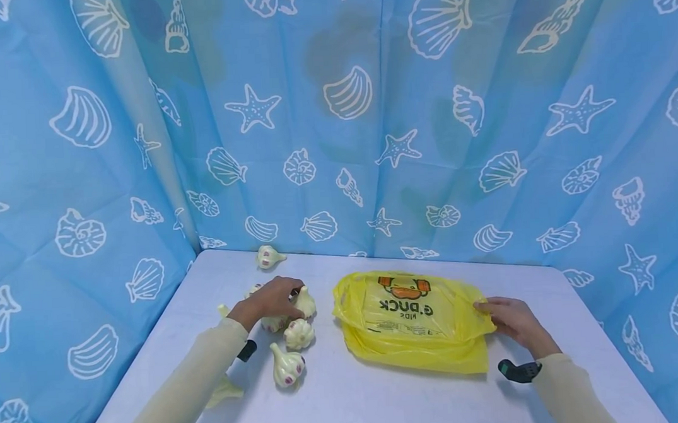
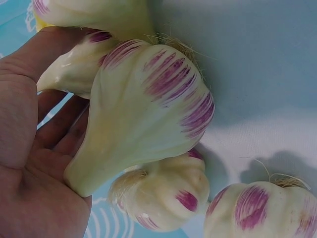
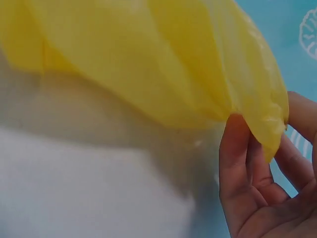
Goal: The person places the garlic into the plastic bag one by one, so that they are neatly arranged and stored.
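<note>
My left hand [image 1: 271, 299] holds a cream-coloured garlic bulb [image 1: 305, 303] between thumb and fingers, over a loose group of others. The left wrist view shows a large purple-streaked garlic bulb [image 2: 148, 99] close below the palm, overlapping the fingers. Just in front of the hand lie a round garlic bulb [image 1: 299, 334] and one with a long stem [image 1: 289, 367]. On the right, a yellow plastic bag [image 1: 419, 353] lies flat, its duck print upside down. Its right edge is pinched by my right hand [image 1: 514, 320], thumb on one side and fingers on the other.
Another garlic bulb [image 1: 269, 257] sits near the back edge of the white table [image 1: 358, 400]. One more garlic bulb [image 1: 224, 391] is partly hidden by the left sleeve. A blue curtain [image 1: 313, 130] with white shell prints stands behind and at both sides.
</note>
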A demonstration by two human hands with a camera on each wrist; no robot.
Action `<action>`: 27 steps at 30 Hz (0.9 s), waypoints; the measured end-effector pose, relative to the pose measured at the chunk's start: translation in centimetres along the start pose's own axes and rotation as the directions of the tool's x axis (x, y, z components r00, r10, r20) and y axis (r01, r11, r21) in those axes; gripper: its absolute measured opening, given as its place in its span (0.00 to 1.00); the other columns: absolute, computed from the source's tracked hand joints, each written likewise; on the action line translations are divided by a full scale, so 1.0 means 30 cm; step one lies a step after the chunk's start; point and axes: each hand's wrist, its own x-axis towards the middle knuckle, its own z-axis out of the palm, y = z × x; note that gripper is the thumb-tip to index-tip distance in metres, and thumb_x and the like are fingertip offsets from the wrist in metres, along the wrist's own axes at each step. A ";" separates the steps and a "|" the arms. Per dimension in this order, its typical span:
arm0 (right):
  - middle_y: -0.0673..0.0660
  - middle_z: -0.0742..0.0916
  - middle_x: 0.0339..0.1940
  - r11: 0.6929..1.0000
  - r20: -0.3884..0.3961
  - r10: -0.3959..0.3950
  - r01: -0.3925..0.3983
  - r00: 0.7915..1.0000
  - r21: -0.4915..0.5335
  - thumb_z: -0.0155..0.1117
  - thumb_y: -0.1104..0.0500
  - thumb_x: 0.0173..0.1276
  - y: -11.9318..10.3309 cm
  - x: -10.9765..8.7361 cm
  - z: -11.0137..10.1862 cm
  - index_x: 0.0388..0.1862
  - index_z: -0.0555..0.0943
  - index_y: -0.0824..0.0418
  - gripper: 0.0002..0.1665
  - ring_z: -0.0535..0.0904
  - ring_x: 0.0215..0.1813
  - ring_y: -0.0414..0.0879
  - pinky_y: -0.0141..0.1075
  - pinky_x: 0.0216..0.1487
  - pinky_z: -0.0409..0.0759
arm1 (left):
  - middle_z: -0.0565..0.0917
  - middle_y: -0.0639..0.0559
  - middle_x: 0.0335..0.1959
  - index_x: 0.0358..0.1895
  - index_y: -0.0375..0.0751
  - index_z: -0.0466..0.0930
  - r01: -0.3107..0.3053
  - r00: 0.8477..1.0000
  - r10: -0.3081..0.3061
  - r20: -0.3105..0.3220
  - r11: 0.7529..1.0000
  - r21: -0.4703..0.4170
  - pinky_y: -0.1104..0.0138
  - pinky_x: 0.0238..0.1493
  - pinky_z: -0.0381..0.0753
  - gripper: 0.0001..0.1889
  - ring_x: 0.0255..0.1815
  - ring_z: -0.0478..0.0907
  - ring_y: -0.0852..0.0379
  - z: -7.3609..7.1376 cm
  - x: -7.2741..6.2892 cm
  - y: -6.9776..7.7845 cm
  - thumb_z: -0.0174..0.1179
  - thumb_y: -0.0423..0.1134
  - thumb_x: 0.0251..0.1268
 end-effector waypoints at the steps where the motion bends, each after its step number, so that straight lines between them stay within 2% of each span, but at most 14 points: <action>1: 0.71 0.71 0.65 1.000 -0.004 0.003 -0.003 1.000 -0.009 0.70 0.40 0.62 0.005 0.002 0.002 0.70 0.62 0.73 0.52 0.76 0.52 0.56 0.43 0.56 0.78 | 0.81 0.51 0.53 0.60 0.43 0.77 0.000 1.000 0.000 0.000 1.000 -0.002 0.58 0.58 0.76 0.31 0.49 0.76 0.56 -0.001 0.000 0.000 0.74 0.47 0.52; 12: 0.71 0.79 0.54 1.000 -0.026 -0.010 0.009 1.000 -0.021 0.75 0.45 0.58 0.019 0.015 0.018 0.62 0.70 0.76 0.46 0.80 0.40 0.50 0.40 0.46 0.83 | 0.81 0.50 0.55 0.61 0.42 0.76 0.021 1.000 -0.021 -0.001 1.000 -0.019 0.55 0.59 0.75 0.32 0.51 0.76 0.54 0.002 -0.005 0.002 0.74 0.47 0.52; 16: 0.70 0.80 0.53 0.999 -0.030 0.009 -0.010 0.999 -0.040 0.75 0.45 0.57 0.026 0.020 0.017 0.62 0.70 0.75 0.46 0.80 0.39 0.50 0.40 0.45 0.84 | 0.80 0.49 0.56 0.62 0.42 0.75 0.023 1.000 -0.023 0.003 1.000 -0.016 0.54 0.60 0.74 0.33 0.53 0.76 0.53 0.006 -0.003 0.006 0.74 0.48 0.53; 22: 0.70 0.79 0.54 0.996 -0.041 0.034 -0.037 0.999 -0.077 0.76 0.43 0.55 0.026 0.034 0.024 0.65 0.68 0.74 0.50 0.77 0.41 0.53 0.37 0.42 0.83 | 0.79 0.49 0.58 0.63 0.43 0.75 0.057 0.998 -0.057 0.003 0.998 -0.021 0.53 0.61 0.74 0.34 0.55 0.76 0.52 0.009 -0.003 -0.003 0.74 0.49 0.52; 27: 0.66 0.80 0.48 0.993 -0.059 0.052 -0.057 0.997 -0.100 0.76 0.44 0.55 0.012 0.033 0.030 0.64 0.69 0.74 0.49 0.76 0.38 0.53 0.33 0.35 0.78 | 0.80 0.51 0.55 0.61 0.44 0.76 0.043 0.999 -0.044 -0.007 0.999 -0.011 0.55 0.59 0.75 0.33 0.52 0.76 0.54 0.012 0.006 -0.015 0.74 0.50 0.51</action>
